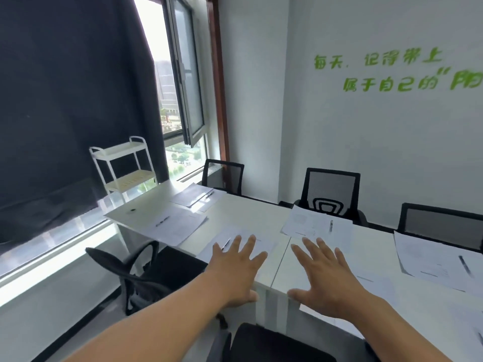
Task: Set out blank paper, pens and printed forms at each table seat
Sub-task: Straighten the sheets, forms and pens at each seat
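White table [261, 212] at frame centre carries paper-and-pen sets; left hand [235, 267] and right hand [326, 278] spread flat, grip open, holding nothing.

A white-painted wall [366, 142] bears two rows of bright green lettering [392, 74], blurred at the right edge. To the left, a tall window with a dark metal frame [183, 82] stands partly open, with hazy daylight and buildings beyond; a brown wooden post [219, 100] runs beside it. A heavy black curtain [73, 100] covers most of the glass on the left. Below it stands a white two-shelf metal trolley [122, 168]. White rectangular tables [248, 207] are pushed together, with black mesh-backed office chairs [330, 190] along the far side and another near the window. The floor looks pale grey [52, 304]
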